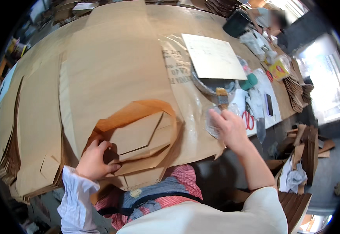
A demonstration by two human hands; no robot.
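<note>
My left hand pins the folded brown paper bag, its bottom flaps already creased open, at the bench edge. My right hand closes its grip on the wooden-handled paste brush by the round glue dish. Judging by this, gluing is yet undone.

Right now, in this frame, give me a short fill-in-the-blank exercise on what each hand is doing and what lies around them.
1. The left hand presses on a folded ____ paper bag.
2. The right hand holds the handle of a ____ whose bristles rest at the metal bowl.
3. A white sheet lies on top of the ____.
4. The scissors beside the right hand have ____ handles.

Missing words: brown; brush; metal bowl; red
</note>
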